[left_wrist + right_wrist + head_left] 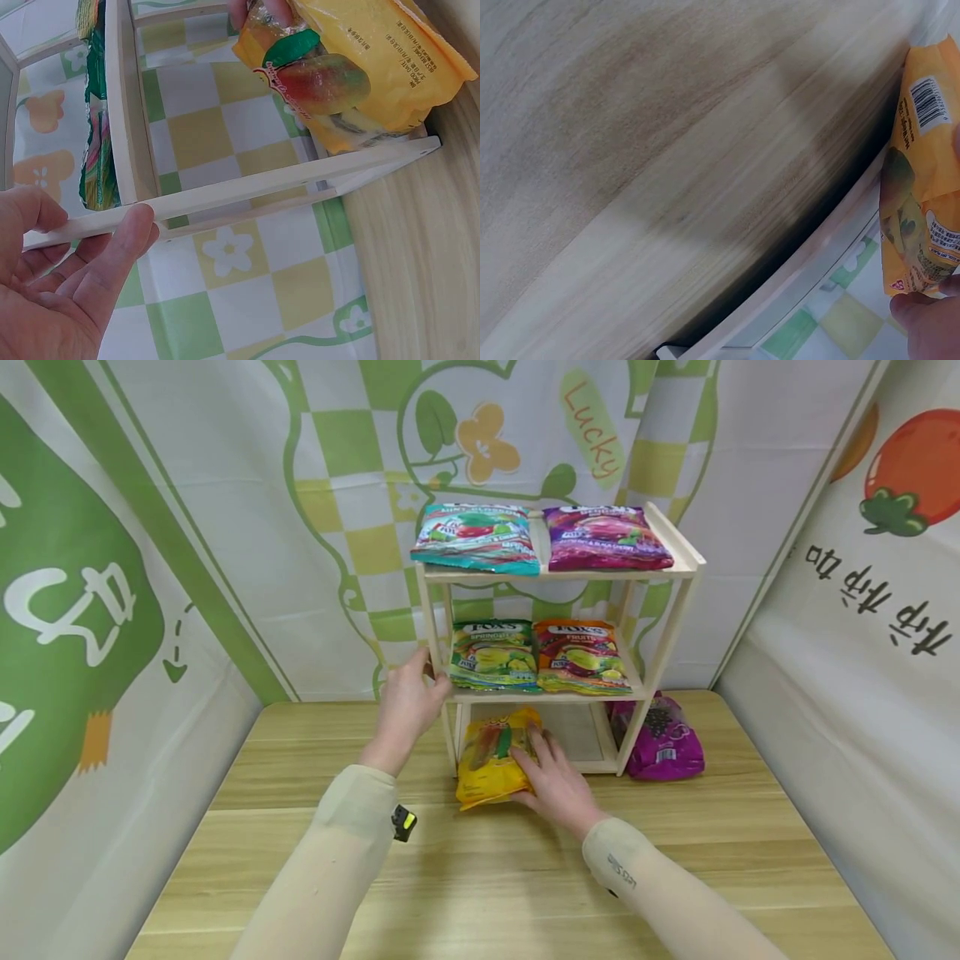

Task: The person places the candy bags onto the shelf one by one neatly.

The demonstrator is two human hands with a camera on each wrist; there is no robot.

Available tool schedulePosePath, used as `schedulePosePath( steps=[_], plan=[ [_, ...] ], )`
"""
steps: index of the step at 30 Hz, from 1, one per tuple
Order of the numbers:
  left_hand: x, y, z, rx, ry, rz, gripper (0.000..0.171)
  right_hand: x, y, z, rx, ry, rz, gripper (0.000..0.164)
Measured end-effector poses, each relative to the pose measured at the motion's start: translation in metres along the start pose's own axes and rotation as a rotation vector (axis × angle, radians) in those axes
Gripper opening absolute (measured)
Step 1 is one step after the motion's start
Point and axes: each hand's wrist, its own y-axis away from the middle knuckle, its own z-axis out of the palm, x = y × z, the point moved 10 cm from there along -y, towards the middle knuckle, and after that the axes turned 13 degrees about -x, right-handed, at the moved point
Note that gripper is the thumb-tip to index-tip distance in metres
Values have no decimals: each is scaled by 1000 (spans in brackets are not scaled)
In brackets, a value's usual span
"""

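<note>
A yellow candy bag with a mango picture (483, 768) leans on the bottom level of a small pale wooden shelf rack (663, 647), its lower end jutting past the front edge. My right hand (562, 789) holds the bag by its right side, thumb below and fingers over the front. Part of that grip falls outside the right wrist view, where the bag's barcoded side (922, 172) shows. My left hand (71, 281) grips the rack's left upright between thumb and fingers, at about the middle level.
On the middle level stand a green candy bag (493, 656) and an orange-red one (581, 657). A teal bag (476, 539) and a purple bag (603, 539) lie on top. Right of the rack, another purple bag (667, 743) sits on the wooden table (480, 893). Printed curtains surround the table.
</note>
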Motion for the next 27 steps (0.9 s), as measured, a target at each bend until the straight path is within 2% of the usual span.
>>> schedulePosePath(
  steps=[10, 27],
  plan=[
    [1, 0, 0, -10, 9, -1, 17, 3, 4, 2, 25, 18, -4, 73],
    [1, 1, 0, -5, 3, -9, 21, 6, 4, 7, 12, 25, -5, 71]
  ],
)
